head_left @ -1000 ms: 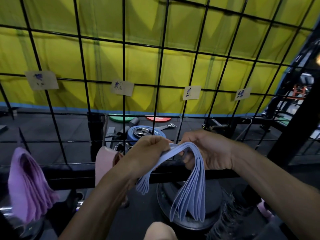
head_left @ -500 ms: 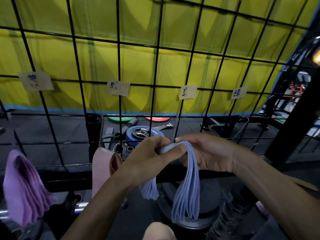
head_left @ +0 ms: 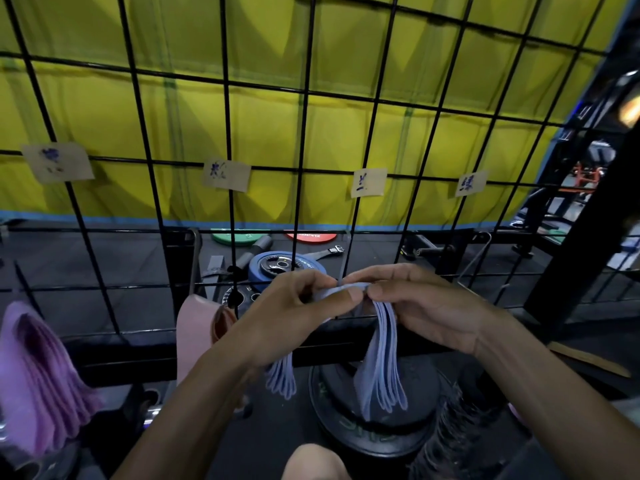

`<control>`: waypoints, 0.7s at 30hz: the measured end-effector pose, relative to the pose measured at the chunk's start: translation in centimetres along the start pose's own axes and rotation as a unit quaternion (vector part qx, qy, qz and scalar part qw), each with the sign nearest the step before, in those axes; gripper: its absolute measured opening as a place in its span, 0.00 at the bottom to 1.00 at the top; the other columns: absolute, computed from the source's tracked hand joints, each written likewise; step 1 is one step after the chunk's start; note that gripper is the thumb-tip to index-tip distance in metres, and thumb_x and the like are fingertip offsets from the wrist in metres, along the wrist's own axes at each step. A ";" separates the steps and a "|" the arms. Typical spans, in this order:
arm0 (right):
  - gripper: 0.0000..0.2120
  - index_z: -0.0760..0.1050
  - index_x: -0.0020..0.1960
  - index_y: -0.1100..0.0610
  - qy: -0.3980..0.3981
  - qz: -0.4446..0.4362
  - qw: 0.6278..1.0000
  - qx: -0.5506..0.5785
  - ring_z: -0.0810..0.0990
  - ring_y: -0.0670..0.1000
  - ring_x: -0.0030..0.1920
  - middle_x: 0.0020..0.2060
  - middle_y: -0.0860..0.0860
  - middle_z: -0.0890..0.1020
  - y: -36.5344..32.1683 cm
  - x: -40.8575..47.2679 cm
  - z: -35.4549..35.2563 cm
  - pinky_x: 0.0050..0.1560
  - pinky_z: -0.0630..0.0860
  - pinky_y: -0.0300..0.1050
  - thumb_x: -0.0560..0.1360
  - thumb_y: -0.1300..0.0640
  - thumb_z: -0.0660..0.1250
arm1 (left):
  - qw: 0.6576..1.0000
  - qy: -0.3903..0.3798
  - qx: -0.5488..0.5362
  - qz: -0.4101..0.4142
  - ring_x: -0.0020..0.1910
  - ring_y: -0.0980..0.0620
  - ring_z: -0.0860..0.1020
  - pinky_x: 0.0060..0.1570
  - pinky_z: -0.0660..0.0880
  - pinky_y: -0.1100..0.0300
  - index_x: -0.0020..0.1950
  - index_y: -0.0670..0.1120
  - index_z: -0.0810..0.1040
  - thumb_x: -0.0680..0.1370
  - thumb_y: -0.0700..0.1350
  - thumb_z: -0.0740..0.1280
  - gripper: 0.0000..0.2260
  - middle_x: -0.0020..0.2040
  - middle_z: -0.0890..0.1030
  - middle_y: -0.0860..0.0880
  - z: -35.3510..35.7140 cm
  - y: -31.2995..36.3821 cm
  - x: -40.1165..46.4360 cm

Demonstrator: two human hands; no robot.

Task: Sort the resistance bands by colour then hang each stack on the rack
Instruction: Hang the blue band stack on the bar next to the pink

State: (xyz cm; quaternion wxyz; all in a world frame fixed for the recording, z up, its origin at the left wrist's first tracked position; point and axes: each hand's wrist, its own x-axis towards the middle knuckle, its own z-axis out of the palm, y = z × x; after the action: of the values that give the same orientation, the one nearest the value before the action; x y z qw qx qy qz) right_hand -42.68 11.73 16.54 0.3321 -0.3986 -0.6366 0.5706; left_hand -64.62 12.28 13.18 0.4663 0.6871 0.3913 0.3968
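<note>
A stack of pale blue resistance bands (head_left: 381, 375) droops from both my hands in front of the black wire grid rack (head_left: 301, 161). My left hand (head_left: 294, 313) pinches the top of the stack from the left, and my right hand (head_left: 422, 310) pinches it from the right, thumbs almost touching. A thin hook (head_left: 343, 265) on the rack rises just behind my fingertips. A pink stack (head_left: 194, 337) hangs on the rack to the left. A purple stack (head_left: 38, 386) hangs at the far left.
Paper labels (head_left: 367, 182) are clipped along the grid. Behind it lie blue (head_left: 277, 268), green (head_left: 239, 236) and red weight plates on the dark floor. A black plate (head_left: 374, 420) sits below my hands. A black post (head_left: 588, 216) stands at the right.
My hands have drawn closer together and bunched the blue bands into a narrower bundle, raised slightly toward the rack hook.
</note>
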 end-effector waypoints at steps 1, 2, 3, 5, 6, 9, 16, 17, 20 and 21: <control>0.20 0.82 0.60 0.60 -0.005 -0.002 1.000 0.011 0.79 0.55 0.60 0.59 0.63 0.82 0.2 0.0 -0.1 0.69 0.69 0.53 0.70 0.55 0.73 | 1.000 0.001 0.007 -0.002 0.25 0.62 0.70 0.32 0.65 0.63 0.52 0.49 0.81 0.73 0.63 0.74 0.19 0.29 0.73 0.60 0.0 -0.1 0.0; 0.20 0.82 0.61 0.60 -0.007 -0.004 1.000 0.019 0.80 0.54 0.60 0.58 0.61 0.82 0.4 0.0 -0.2 0.67 0.71 0.50 0.70 0.56 0.73 | 1.000 0.004 0.016 -0.006 0.25 0.62 0.71 0.32 0.65 0.65 0.54 0.48 0.81 0.73 0.61 0.74 0.19 0.29 0.73 0.61 0.0 -0.1 0.0; 0.19 0.81 0.61 0.60 -0.008 -0.008 1.000 0.021 0.80 0.53 0.60 0.58 0.59 0.83 0.6 0.0 -0.3 0.65 0.72 0.47 0.71 0.58 0.73 | 1.000 0.005 0.025 -0.008 0.26 0.63 0.72 0.31 0.66 0.67 0.55 0.48 0.80 0.73 0.61 0.74 0.19 0.30 0.73 0.62 0.0 -0.1 0.0; 0.18 0.79 0.63 0.60 -0.007 -0.019 1.000 0.005 0.80 0.53 0.60 0.59 0.58 0.83 0.9 -0.1 -0.3 0.64 0.74 0.44 0.74 0.61 0.70 | 0.998 0.003 0.055 -0.006 0.30 0.63 0.75 0.33 0.69 0.69 0.56 0.50 0.80 0.73 0.61 0.73 0.18 0.35 0.77 0.61 0.0 0.0 -0.1; 0.18 0.78 0.64 0.60 -0.006 -0.024 1.000 -0.005 0.80 0.54 0.61 0.60 0.59 0.82 1.0 -0.2 -0.2 0.65 0.74 0.45 0.75 0.61 0.69 | 0.997 0.004 0.075 -0.004 0.34 0.63 0.77 0.36 0.71 0.68 0.56 0.52 0.79 0.73 0.61 0.72 0.18 0.40 0.80 0.59 0.1 0.1 -0.3; 0.18 0.77 0.65 0.60 -0.001 -0.031 0.999 -0.017 0.79 0.55 0.64 0.62 0.59 0.81 1.3 -0.5 0.0 0.67 0.73 0.46 0.76 0.60 0.68 | 0.995 0.001 0.098 -0.005 0.42 0.60 0.80 0.43 0.75 0.63 0.57 0.55 0.78 0.72 0.66 0.69 0.20 0.47 0.81 0.57 0.3 0.2 -0.8; 0.22 0.73 0.68 0.38 0.089 -0.041 0.988 -0.120 0.78 0.55 0.57 0.55 0.58 0.78 1.5 -2.0 1.8 0.62 0.74 0.50 0.75 0.45 0.71 | 0.995 0.045 0.087 -0.025 0.31 0.52 0.69 0.40 0.67 0.55 0.44 0.35 0.74 0.84 0.58 0.57 0.26 0.33 0.71 0.45 0.6 1.1 -0.1; 0.23 0.72 0.68 0.36 0.103 -0.051 0.982 -0.152 0.79 0.54 0.59 0.57 0.56 0.78 1.7 -2.2 2.3 0.64 0.75 0.52 0.75 0.45 0.72 | 0.994 0.038 0.101 -0.020 0.31 0.52 0.68 0.40 0.67 0.55 0.45 0.34 0.73 0.84 0.56 0.57 0.25 0.33 0.70 0.45 0.6 1.0 0.0; 0.21 0.71 0.68 0.35 0.147 -0.091 0.960 -0.221 0.78 0.42 0.58 0.59 0.42 0.78 2.4 -2.4 3.6 0.58 0.78 0.47 0.78 0.51 0.70 | 0.990 0.036 0.135 -0.031 0.31 0.51 0.70 0.39 0.68 0.55 0.44 0.33 0.74 0.84 0.54 0.58 0.23 0.33 0.74 0.44 0.6 0.9 0.2; 0.21 0.70 0.68 0.36 0.155 -0.096 0.956 -0.231 0.78 0.40 0.57 0.59 0.39 0.78 2.5 -2.4 4.0 0.55 0.77 0.43 0.79 0.53 0.68 | 0.989 0.035 0.141 -0.038 0.31 0.51 0.70 0.38 0.69 0.56 0.44 0.34 0.75 0.84 0.54 0.58 0.23 0.34 0.75 0.44 0.7 0.9 0.3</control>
State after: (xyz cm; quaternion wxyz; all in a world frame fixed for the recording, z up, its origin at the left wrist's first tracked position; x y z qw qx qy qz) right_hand -44.73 7.83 13.59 0.3788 -0.4849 -0.7271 0.3046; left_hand -63.78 12.09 13.87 0.3655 0.7164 0.4855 0.3429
